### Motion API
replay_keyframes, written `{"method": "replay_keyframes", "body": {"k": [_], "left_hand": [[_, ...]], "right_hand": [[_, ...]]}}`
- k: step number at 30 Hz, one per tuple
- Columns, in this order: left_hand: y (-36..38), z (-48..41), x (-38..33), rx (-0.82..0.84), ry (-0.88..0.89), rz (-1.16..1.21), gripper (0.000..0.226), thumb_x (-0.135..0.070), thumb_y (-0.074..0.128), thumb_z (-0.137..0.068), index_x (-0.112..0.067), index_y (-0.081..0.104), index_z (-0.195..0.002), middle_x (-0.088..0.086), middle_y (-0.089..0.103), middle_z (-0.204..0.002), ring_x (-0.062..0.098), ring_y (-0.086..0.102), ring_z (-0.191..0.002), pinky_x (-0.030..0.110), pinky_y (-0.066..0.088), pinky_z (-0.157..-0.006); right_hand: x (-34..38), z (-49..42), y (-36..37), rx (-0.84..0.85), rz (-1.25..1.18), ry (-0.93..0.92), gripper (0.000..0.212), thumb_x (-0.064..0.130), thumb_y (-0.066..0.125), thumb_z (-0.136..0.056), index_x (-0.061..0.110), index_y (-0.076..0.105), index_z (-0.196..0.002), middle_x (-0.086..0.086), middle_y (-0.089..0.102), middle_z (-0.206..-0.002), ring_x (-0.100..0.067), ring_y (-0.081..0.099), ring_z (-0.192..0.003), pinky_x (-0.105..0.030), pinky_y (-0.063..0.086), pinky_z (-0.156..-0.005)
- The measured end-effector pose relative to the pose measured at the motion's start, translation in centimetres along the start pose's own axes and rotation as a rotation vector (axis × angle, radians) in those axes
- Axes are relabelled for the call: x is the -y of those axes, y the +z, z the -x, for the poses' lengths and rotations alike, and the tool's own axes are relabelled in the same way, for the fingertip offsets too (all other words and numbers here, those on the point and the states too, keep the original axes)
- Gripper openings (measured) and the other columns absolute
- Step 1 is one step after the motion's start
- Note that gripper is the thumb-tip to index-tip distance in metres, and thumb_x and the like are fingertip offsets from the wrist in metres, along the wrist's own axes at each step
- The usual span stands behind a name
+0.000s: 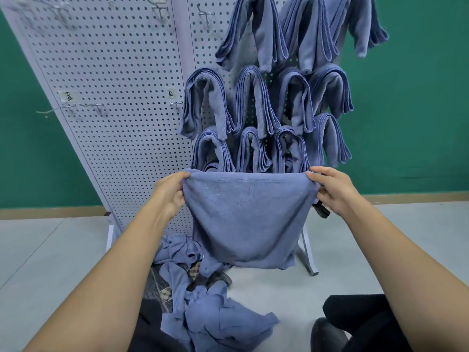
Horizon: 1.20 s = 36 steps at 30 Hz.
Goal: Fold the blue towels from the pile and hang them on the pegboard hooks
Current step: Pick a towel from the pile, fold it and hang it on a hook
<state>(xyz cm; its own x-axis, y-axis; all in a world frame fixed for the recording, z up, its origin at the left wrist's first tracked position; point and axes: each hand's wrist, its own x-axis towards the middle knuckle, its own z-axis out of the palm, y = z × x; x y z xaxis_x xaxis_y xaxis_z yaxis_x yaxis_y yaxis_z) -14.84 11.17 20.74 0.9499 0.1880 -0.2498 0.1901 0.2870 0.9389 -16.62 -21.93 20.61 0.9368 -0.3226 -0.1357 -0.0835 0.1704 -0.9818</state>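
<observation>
I hold a blue towel (247, 219) stretched out in front of me, folded over so its top edge is a smooth fold. My left hand (168, 193) pinches its top left corner and my right hand (330, 190) pinches its top right corner. The towel hangs in front of the white pegboard (114, 97). Several folded blue towels (253, 102) hang on hooks on the pegboard's right panel. A loose pile of blue towels (203, 308) lies on the floor below my arms.
Bare hooks (175, 104) stick out of the pegboard's left panel and the upper middle. The pegboard stands on white metal feet (308, 255) on a grey floor, before a green wall. A checked cloth (162, 290) lies under the pile. My dark-clothed knees (355, 321) are at the bottom.
</observation>
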Motion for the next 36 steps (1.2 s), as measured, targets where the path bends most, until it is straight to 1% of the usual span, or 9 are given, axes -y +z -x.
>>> {"method": "replay_keyframes", "body": {"k": [4,12,19,22,25,27,30,33,36], "left_hand": [[-0.4,-0.1,-0.3,0.053,-0.019,0.030,0.009,-0.007,0.053,-0.091,-0.011,0.058,-0.084,0.002,0.062,-0.079,0.014,0.057,-0.069,0.024,0.049,-0.063],[-1.0,0.0,-0.6,0.044,0.080,-0.047,0.021,0.006,0.056,-0.088,-0.013,0.063,-0.093,0.005,0.061,-0.083,0.012,0.056,-0.069,0.022,0.049,-0.063],[-1.4,0.2,-0.6,0.099,0.233,-0.426,0.044,0.021,0.061,-0.077,-0.003,0.065,-0.113,0.009,0.064,-0.107,0.014,0.060,-0.090,0.018,0.051,-0.073],[-1.7,0.2,-0.3,0.056,0.364,-0.603,0.031,0.012,0.060,-0.084,-0.005,0.067,-0.110,0.003,0.064,-0.100,0.005,0.056,-0.082,0.020,0.046,-0.081],[-2.5,-0.1,-0.3,0.032,0.443,-0.698,0.016,-0.001,0.059,-0.092,-0.011,0.070,-0.098,-0.002,0.061,-0.079,0.010,0.050,-0.073,0.019,0.042,-0.070],[-3.3,-0.4,-0.6,0.045,0.417,-0.687,0.010,-0.012,0.060,-0.093,-0.013,0.070,-0.091,0.001,0.059,-0.080,0.013,0.048,-0.075,0.021,0.041,-0.072],[-3.8,-0.1,-1.3,0.122,0.353,-0.483,0.013,-0.018,0.060,-0.093,-0.013,0.068,-0.084,-0.003,0.065,-0.081,0.011,0.055,-0.081,0.024,0.042,-0.085],[-3.8,0.3,-2.0,0.238,0.188,-0.079,0.015,-0.021,0.058,-0.092,-0.012,0.066,-0.084,-0.004,0.066,-0.069,0.008,0.060,-0.068,0.022,0.051,-0.073],[-3.5,0.3,-2.2,0.198,-0.031,0.072,0.018,-0.026,0.061,-0.090,-0.011,0.070,-0.085,-0.001,0.069,-0.066,0.010,0.065,-0.066,0.023,0.056,-0.066]], "right_hand": [[0.0,-0.1,-0.2,0.011,0.049,-0.015,0.014,0.005,0.067,-0.086,0.014,0.067,-0.097,0.000,0.059,-0.078,-0.006,0.048,-0.048,-0.022,0.047,-0.056],[0.1,0.1,0.1,0.052,0.069,-0.020,0.023,0.002,0.064,-0.088,0.015,0.067,-0.106,0.001,0.062,-0.079,-0.010,0.049,-0.064,-0.021,0.048,-0.063],[-0.3,-0.3,-0.1,0.078,0.251,-0.120,0.038,-0.015,0.060,-0.082,0.004,0.065,-0.115,-0.004,0.062,-0.081,-0.015,0.054,-0.070,-0.020,0.051,-0.065],[-0.5,0.0,-0.2,0.036,0.502,-0.283,0.028,-0.011,0.063,-0.083,0.005,0.068,-0.105,0.004,0.059,-0.073,-0.007,0.051,-0.064,-0.006,0.046,-0.057],[-0.3,0.3,-0.2,-0.023,0.692,-0.390,0.015,0.000,0.066,-0.085,0.013,0.069,-0.092,0.006,0.056,-0.067,-0.005,0.047,-0.060,-0.007,0.038,-0.054],[-0.1,0.2,-0.4,-0.045,0.733,-0.416,0.005,0.008,0.067,-0.086,0.010,0.070,-0.089,0.002,0.054,-0.065,-0.011,0.045,-0.061,-0.012,0.036,-0.055],[0.2,0.4,-0.8,0.055,0.516,-0.383,0.009,0.014,0.064,-0.090,0.011,0.066,-0.081,0.000,0.055,-0.070,-0.010,0.049,-0.065,-0.016,0.041,-0.061],[1.1,0.8,-0.5,0.206,0.127,-0.206,0.011,0.025,0.066,-0.088,0.016,0.065,-0.082,-0.004,0.052,-0.075,-0.010,0.047,-0.066,-0.018,0.045,-0.064],[1.4,0.7,0.4,0.202,-0.105,-0.033,0.033,0.030,0.078,-0.071,0.008,0.064,-0.090,-0.008,0.057,-0.079,-0.014,0.047,-0.069,-0.026,0.046,-0.070]]}}
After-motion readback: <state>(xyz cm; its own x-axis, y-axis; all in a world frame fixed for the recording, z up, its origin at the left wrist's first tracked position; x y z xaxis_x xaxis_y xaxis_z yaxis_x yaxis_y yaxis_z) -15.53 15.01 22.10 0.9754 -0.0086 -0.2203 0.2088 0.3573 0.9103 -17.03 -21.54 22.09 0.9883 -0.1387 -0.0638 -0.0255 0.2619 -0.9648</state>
